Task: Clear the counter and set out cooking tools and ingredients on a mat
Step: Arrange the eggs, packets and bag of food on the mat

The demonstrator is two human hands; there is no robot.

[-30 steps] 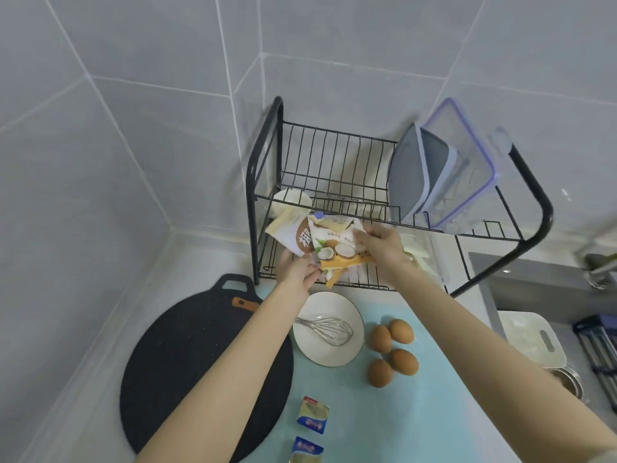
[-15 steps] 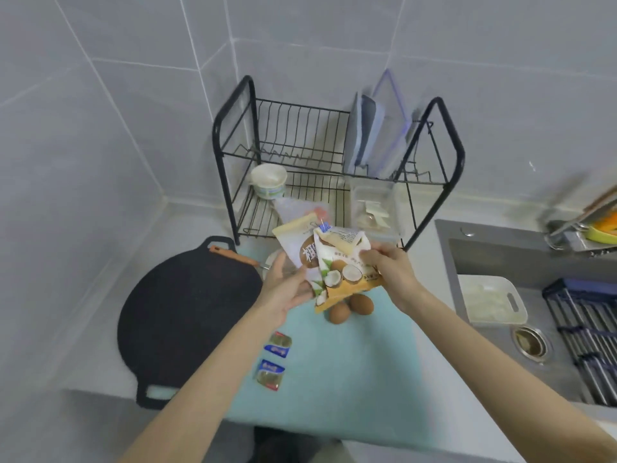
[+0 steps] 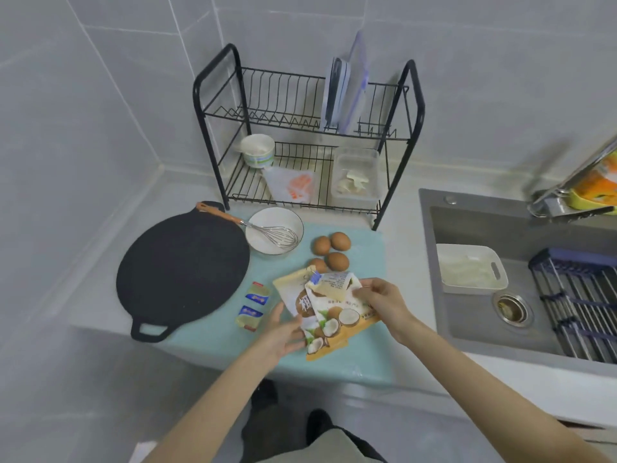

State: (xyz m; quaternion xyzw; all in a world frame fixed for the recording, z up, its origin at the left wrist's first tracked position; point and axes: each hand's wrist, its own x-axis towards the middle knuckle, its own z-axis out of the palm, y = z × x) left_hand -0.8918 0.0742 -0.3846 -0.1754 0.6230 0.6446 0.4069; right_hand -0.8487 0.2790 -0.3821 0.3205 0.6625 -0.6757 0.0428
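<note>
Two coconut-printed packets (image 3: 329,312) hang low over the light blue mat (image 3: 364,345), near its front edge. My left hand (image 3: 283,332) grips their lower left side and my right hand (image 3: 380,300) pinches their upper right corner. On the mat lie several brown eggs (image 3: 332,250), a white bowl (image 3: 263,225) holding a whisk (image 3: 277,235) with an orange handle, and two small butter packets (image 3: 253,305). A black round griddle pan (image 3: 182,272) sits at the mat's left end.
A black two-tier dish rack (image 3: 310,135) stands at the back with a paper cup (image 3: 258,150), a plastic bag (image 3: 292,185), a clear container (image 3: 355,177) and upright boards. The sink (image 3: 521,272) on the right holds a white tray (image 3: 469,267) and a drain rack.
Both hands have carried the packets from the rack's lower shelf toward me and down to the front of the mat. The view has pulled back from the rack.
</note>
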